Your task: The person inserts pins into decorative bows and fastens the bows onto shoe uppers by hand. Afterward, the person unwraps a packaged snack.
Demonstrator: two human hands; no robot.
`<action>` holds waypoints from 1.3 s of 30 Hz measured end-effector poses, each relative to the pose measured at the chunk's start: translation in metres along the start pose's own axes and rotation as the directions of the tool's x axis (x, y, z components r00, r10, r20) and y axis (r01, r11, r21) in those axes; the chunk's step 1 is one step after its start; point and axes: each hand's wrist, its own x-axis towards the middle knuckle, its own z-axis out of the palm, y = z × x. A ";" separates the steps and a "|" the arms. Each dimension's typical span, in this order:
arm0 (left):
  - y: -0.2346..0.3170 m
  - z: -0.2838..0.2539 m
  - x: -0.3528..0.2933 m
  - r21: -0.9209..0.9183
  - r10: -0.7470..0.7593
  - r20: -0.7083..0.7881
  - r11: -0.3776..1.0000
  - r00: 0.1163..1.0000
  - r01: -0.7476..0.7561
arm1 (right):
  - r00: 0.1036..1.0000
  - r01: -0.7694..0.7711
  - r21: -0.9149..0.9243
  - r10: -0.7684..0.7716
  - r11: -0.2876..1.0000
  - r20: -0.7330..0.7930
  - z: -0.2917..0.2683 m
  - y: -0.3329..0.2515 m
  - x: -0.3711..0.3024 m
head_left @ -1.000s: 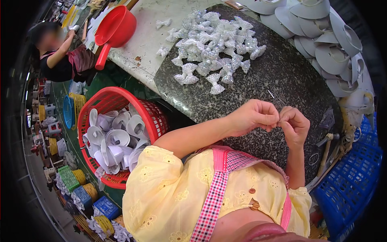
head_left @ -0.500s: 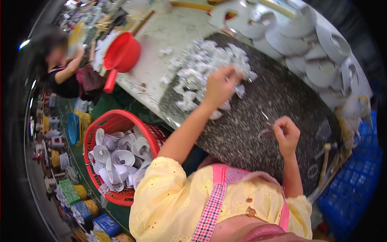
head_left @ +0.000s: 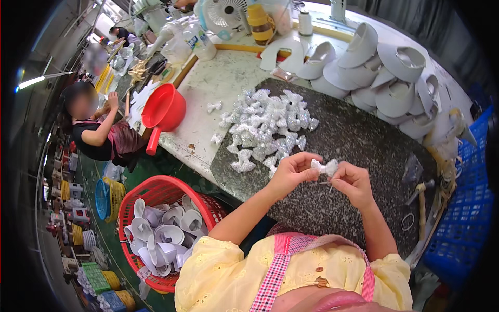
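Note:
A small white glittery bow (head_left: 325, 167) is held between my two hands over the dark speckled slab (head_left: 306, 208). My left hand (head_left: 292, 174) pinches its left end between thumb and fingers. At its other end my right hand (head_left: 354, 183) is closed, with a thin pale strip (head_left: 330, 183) sticking out below the fingertips; what else those fingers grip is hidden. Just beyond my left hand, a heap of similar silvery-white bows (head_left: 273, 122) covers the far left part of the slab, and a few stray pieces lie on the pale table.
White curved visor-shaped pieces (head_left: 397, 99) are stacked at the far right. A red long-handled scoop (head_left: 167, 107) lies at the table's left edge. Below stands a red basket (head_left: 179, 182) of white curved pieces. A hammer (head_left: 420, 191) and blue crate (head_left: 462, 223) are at right. Another person works at left.
My left hand has come back from the heap toward my right hand, bringing a bow. Both hands now meet at it. The head view has tilted up, showing more of the table's far side.

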 end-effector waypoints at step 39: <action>0.010 0.025 -0.009 -0.058 -0.040 0.030 0.997 0.999 0.041 | 0.989 -0.148 0.191 0.140 0.970 0.053 -0.017 -0.013 0.003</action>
